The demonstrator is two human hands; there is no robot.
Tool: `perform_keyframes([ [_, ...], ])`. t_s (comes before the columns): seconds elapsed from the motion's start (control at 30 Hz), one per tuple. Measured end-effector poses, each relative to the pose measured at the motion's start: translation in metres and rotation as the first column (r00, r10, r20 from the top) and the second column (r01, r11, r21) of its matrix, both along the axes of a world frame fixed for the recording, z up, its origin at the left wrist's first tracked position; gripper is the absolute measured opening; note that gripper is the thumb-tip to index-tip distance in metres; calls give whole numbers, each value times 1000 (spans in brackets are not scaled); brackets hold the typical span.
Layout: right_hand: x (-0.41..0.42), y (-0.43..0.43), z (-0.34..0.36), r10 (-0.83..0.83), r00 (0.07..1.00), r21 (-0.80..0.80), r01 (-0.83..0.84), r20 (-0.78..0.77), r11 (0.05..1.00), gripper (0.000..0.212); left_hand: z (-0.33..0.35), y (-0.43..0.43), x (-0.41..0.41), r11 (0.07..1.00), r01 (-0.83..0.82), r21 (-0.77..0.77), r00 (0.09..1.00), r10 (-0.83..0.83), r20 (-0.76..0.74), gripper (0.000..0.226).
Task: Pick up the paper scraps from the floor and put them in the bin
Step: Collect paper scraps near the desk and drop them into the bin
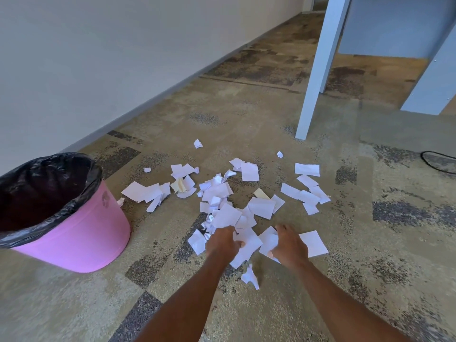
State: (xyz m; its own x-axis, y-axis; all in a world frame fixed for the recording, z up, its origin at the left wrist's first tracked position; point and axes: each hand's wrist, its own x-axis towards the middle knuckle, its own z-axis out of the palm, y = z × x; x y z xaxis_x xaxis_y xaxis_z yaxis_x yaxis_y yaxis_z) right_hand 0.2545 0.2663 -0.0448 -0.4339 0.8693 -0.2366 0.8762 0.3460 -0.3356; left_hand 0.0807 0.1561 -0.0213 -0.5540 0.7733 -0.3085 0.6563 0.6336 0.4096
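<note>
Now both hands are down in the near edge of the litter. The left hand (222, 241) is curled closed over a few white torn paper scraps (246, 245), and the right hand (288, 246) is likewise clenched on a crumpled white sheet, though how many pieces each fist truly holds is hard to tell, since the fingers hide them. Between the two hands lie more flat sheets, and just behind the wrists, toward the person, sits one small crumpled white paper ball (250, 277).

Beyond the fingertips the rest of the scraps fan out over the mottled beige and grey carpet floor (370, 267), thickest straight ahead and thinning to loose singles farther off and out past the right hand. Well off to the left hand's side stands the round pink plastic bin with a black bag liner (81, 233), its mouth wide and seemingly empty.

To do this step well, I would draw the two fists toward each other, raking the sheets between them into one bundle, then squeeze firmly before lifting so nothing slides free. Carry it low across to the bin and let go only once the hands are over the liner.
</note>
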Motion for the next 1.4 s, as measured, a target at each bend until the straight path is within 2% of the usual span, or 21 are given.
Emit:
perform_keyframes([
  [0.1,-3,4,6,11,999,-8,-10,32,1000,60,11,-5,-6,999,-37,26,999,36,33,47],
  [0.27,-5,3,13,-27,999,9,27,31,1000,43,36,-14,-23,993,-100,66,993,96,67,70],
  [0.43,-1,0,17,-16,998,33,14,59,999,27,64,-23,-44,979,-186,81,982,188,-19,65],
  [0.53,1,-1,22,-35,999,12,35,37,999,37,87,-29,-60,956,-256,145,966,251,56,64],
  [0.6,-4,-1,31,-104,993,-17,103,-52,994,49,107,-32,-72,925,-304,228,951,281,127,64],
  [0.7,-25,1,58,-214,928,-223,149,-305,963,48,146,-32,-95,843,-390,369,911,296,287,57],
  [0.8,-57,-1,98,-384,740,-460,112,-553,881,40,186,-33,-124,740,-501,450,853,335,399,54],
  [0.9,-99,-13,145,-603,524,-708,-1,-602,706,35,215,-43,-158,630,-623,463,766,372,525,42],
  [0.97,-131,-26,175,-669,446,-779,-114,-595,617,29,227,-56,-182,502,-736,454,659,376,651,42],
  [1.03,-160,-41,198,-663,435,-789,-249,-610,562,29,234,-73,-202,363,-826,430,548,342,763,46],
  [1.1,-188,-59,219,-623,455,-771,-370,-636,518,33,239,-93,-219,255,-880,400,463,278,841,46],
  [1.17,-214,-81,244,-580,476,-749,-467,-661,469,29,241,-118,-237,151,-933,325,353,230,907,42],
  [1.23,-241,-105,265,-551,496,-738,-519,-671,432,25,235,-146,-257,72,-968,240,250,258,933,42],
  [1.27,-254,-117,273,-535,510,-737,-528,-673,423,23,232,-159,-267,50,-974,221,226,312,923,45],
  [1.37,-289,-151,285,-488,556,-737,-562,-673,377,25,223,-191,-287,94,-953,287,299,426,854,57],
  [1.4,-299,-161,287,-477,564,-736,-569,-674,366,28,222,-199,-291,80,-957,280,284,458,842,56],
])
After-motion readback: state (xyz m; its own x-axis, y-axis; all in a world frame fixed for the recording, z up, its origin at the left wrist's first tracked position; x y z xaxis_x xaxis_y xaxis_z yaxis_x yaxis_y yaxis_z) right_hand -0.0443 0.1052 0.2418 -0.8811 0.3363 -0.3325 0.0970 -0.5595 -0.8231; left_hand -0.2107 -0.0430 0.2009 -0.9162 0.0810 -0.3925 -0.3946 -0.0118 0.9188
